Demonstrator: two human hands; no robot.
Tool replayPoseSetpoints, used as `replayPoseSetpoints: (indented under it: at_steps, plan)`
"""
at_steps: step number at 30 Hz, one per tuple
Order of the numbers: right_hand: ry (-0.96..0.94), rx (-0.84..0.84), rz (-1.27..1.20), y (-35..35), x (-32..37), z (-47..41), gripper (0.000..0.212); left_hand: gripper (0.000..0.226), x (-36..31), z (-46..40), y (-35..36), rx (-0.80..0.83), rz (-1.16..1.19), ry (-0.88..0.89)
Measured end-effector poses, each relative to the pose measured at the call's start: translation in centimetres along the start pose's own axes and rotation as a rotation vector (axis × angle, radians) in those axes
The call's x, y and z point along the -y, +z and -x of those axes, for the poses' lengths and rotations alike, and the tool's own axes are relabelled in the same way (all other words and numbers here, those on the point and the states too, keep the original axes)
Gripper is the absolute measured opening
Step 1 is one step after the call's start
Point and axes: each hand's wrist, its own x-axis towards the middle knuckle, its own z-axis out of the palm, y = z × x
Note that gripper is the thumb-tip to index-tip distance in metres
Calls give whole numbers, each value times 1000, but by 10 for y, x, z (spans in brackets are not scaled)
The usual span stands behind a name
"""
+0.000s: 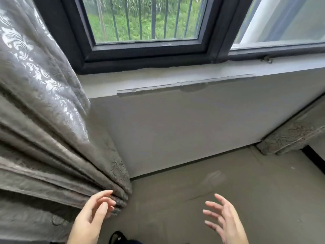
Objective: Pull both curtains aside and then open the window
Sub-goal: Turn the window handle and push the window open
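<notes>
A grey patterned curtain (40,111) hangs bunched at the left and reaches down to the floor. A second curtain (292,136) shows only its lower end at the right edge. The black-framed window (146,48) above the sill is shut, with bars and greenery behind the glass. My left hand (93,217) is low at the bottom, fingers spread, fingertips right next to the left curtain's folded hem; I cannot tell if they touch it. My right hand (223,219) hovers apart to the right, fingers spread and holding nothing.
A grey plaster sill (158,81) with a chipped edge runs under the window, with a bare wall below. A second pane (284,23) lies to the right. The concrete floor (211,191) spreads ahead. A dark object (117,237) shows at the bottom edge.
</notes>
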Motion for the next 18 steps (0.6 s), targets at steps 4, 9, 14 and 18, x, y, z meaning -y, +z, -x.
replayPoseSetpoints:
  at_steps: [4,9,14,18]
  plan:
    - [3,-1,48,-64,12,-18,43,45,-5,7,64,-53,41,-5]
    - [-95,-17,155,-128,33,-48,101,41,-16,9,133,-7,56,-12]
    - [-203,23,147,-144,86,-96,96,50,-39,-21,166,-87,81,23]
    - [-322,11,170,-142,135,-143,89,43,-67,-74,193,-76,91,89]
